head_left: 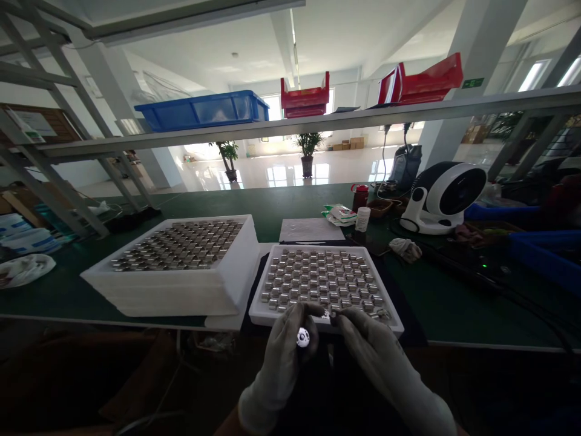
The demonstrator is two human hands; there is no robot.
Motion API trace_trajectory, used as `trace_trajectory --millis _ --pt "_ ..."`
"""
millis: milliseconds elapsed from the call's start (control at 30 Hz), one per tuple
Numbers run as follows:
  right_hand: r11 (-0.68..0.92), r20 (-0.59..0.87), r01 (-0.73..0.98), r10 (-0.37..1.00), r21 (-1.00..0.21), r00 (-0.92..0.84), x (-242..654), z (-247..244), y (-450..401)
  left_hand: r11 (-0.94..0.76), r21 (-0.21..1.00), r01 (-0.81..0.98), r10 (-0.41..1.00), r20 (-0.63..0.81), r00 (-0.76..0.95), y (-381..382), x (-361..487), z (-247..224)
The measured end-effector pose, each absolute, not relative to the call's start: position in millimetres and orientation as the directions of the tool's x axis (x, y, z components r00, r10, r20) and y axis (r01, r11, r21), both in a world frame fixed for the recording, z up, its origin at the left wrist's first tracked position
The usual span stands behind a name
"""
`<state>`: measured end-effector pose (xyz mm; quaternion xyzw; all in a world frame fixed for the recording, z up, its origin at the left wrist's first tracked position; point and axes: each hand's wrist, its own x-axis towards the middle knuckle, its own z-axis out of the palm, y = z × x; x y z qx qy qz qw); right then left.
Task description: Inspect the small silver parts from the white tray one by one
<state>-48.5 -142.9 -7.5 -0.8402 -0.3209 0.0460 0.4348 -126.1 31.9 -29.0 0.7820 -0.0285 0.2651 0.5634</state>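
My left hand (285, 348), in a pale glove with dark fingertips, is closed around a small round piece with a bright white end face (303, 337). The rest of that piece is hidden in the fingers. My right hand (374, 345), gloved alike, is closed with thumb and forefinger together at a tiny shiny bit (333, 315) close to the left fingertips; what it is I cannot make out. Both hands are at the front edge of a white foam tray (394, 318), which holds rows of short shiny metal cylinders (318, 272).
Left of the tray stands a taller stack of white foam trays (172, 293), its top filled with similar cylinders. Behind lie a pale sheet (311, 230), a white bottle (362, 219) and a white-and-black fan (442, 197). A shelf above bears a blue bin (204, 112) and red bins (305, 100).
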Motion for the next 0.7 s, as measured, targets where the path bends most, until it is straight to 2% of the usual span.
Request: trace_trajectory --millis 67,200,267,367,467,533,600,700 --pt "-0.325 0.189 0.459 0.607 -0.827 0.771 -69 -7 -148 -0.427 0.844 -0.326 0.297 0.471 0.83 25 -131 -40" --pt "-0.312 0.122 0.388 0.622 -0.867 0.774 -97 -10 -150 -0.352 0.908 -0.227 0.447 0.376 0.812 8 -139 -44" --pt "-0.33 0.1 0.376 0.622 -0.866 0.776 -101 -11 -149 -0.206 0.964 -0.168 0.504 0.252 0.826 -1 -141 -39" --pt "-0.338 0.082 0.364 0.624 -0.868 0.777 -102 -10 -148 0.083 0.993 -0.085 0.489 0.034 0.872 -10 -142 -32" --pt "-0.284 0.141 0.393 0.627 -0.875 0.766 -104 -9 -150 0.194 0.979 -0.056 0.481 -0.046 0.876 -12 -142 -35" --pt "-0.339 0.191 0.443 0.573 -0.83 0.797 -108 -8 -153 0.158 0.987 -0.036 0.483 -0.046 0.874 -8 -144 -42" --pt "-0.409 0.275 0.534 0.541 -0.74 0.795 -112 -9 -156 0.038 0.998 -0.053 0.465 0.03 0.885 -1 -148 -53" --pt "-0.385 0.394 0.712 0.633 -0.586 0.667 -115 -16 -157 -0.146 0.979 -0.145 0.406 0.193 0.893 10 -157 -68"
